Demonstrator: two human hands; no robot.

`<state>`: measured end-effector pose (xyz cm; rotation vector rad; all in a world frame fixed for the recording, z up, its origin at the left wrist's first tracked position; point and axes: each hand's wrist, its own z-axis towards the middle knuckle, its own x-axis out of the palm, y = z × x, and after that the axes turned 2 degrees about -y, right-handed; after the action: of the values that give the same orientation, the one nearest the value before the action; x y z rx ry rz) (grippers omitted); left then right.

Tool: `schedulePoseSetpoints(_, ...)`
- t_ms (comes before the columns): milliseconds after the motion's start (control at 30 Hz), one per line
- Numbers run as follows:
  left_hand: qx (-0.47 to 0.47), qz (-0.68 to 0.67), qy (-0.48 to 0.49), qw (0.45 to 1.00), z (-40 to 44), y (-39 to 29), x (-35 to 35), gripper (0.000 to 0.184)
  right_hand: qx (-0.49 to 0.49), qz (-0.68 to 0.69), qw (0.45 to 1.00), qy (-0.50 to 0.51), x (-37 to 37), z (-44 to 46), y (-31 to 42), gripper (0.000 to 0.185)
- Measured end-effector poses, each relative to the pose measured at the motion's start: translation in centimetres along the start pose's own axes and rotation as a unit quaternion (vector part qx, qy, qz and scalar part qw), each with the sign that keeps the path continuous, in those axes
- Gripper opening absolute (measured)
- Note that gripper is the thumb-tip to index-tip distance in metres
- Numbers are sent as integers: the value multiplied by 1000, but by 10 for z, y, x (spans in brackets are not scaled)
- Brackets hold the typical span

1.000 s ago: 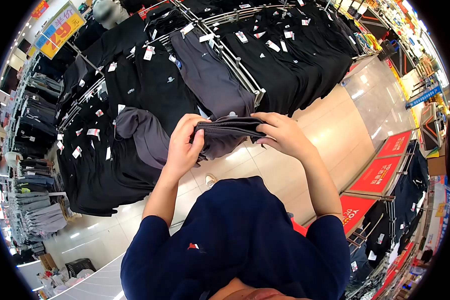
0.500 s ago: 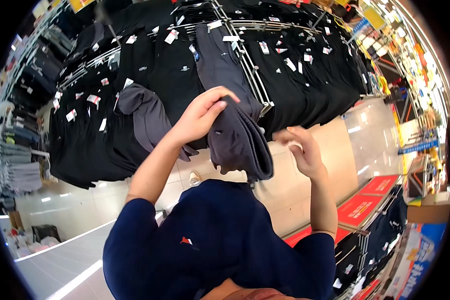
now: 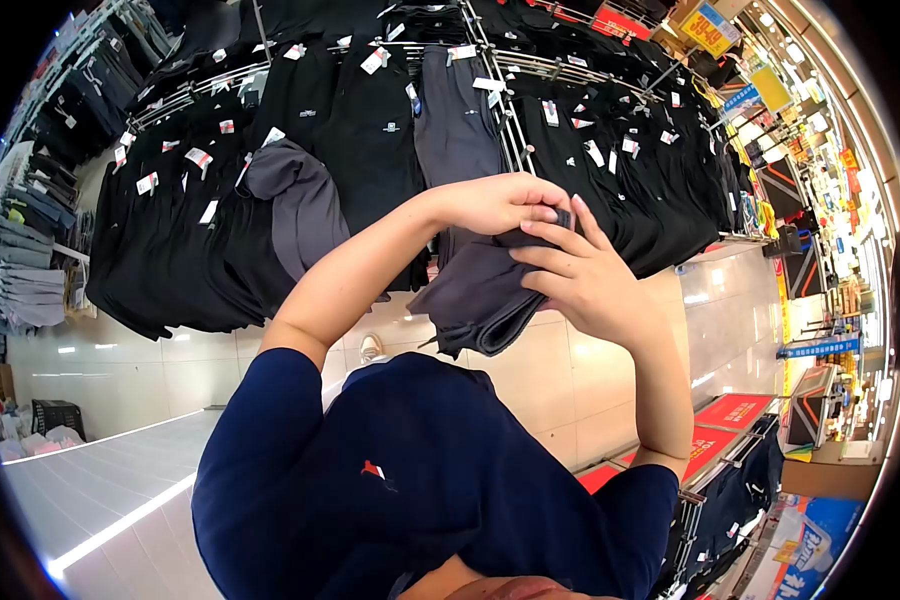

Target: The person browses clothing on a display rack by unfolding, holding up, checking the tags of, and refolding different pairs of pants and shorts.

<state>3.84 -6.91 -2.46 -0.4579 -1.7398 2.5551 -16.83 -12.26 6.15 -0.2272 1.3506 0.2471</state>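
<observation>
A dark grey garment hangs in front of my chest, folded, with its thick edge low and toward me. My left hand pinches its upper right corner. Against that same corner, my right hand closes from the right, fingers over the cloth and close to the left fingertips. Behind it, grey trousers hang on the rack among black trousers. Another grey garment lies bunched over the black ones to the left.
Metal rack rails run between the black garments. A red sign panel tops a rack at the lower right. At the lower left are a pale grey surface and a black basket. More clothes hang at the far left.
My left hand has moved right with the garment's corner. My right hand, free half a second ago, has come up onto that corner. The garment's lower end has swung left.
</observation>
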Motion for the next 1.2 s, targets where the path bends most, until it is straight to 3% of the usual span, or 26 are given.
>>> schedulePoseSetpoints(33,38,-15,-11,999,2,-1,-1,24,-4,2,1000,2,3,0,-4,23)
schedulePoseSetpoints(100,2,-34,-19,999,7,5,-7,26,-5,27,1000,7,13,-2,-13,22)
schedulePoseSetpoints(133,37,-35,-54,997,10,13,-9,28,3,54,997,-55,15,2,-17,14)
schedulePoseSetpoints(167,-8,-115,-102,988,9,21,-13,29,23,46,995,-91,15,2,-25,17)
schedulePoseSetpoints(267,-91,-143,-270,948,-10,58,-17,34,119,60,978,-161,-7,-4,-45,20)
schedulePoseSetpoints(400,-166,-153,-308,924,-90,102,5,49,177,39,958,-222,-33,-13,-48,17)
schedulePoseSetpoints(467,-123,-187,-306,925,-128,128,29,61,203,29,956,-209,-43,-16,-46,16)
schedulePoseSetpoints(533,-167,-128,-278,937,-150,132,49,43,212,24,952,-218,-48,-17,-44,15)
schedulePoseSetpoints(633,-225,41,-208,951,-150,126,71,52,215,31,950,-223,-52,-20,-42,15)
schedulePoseSetpoints(667,-215,65,-214,951,-146,129,78,48,210,36,950,-227,-54,-21,-43,16)
schedulePoseSetpoints(767,-136,62,-247,958,-139,152,90,32,194,20,957,-213,-58,-25,-44,17)
schedulePoseSetpoints(833,-152,63,-266,950,-137,153,87,23,222,21,951,-214,-62,-34,-52,18)
schedulePoseSetpoints(900,-214,-165,-351,897,-136,148,85,20,269,36,937,-222,-66,-48,-62,20)
schedulePoseSetpoints(933,-234,-183,-348,889,-135,138,82,16,274,35,935,-224,-68,-53,-66,20)
schedulePoseSetpoints(1200,-161,-112,-355,914,-118,131,87,16,273,54,938,-205,-90,-78,-75,22)
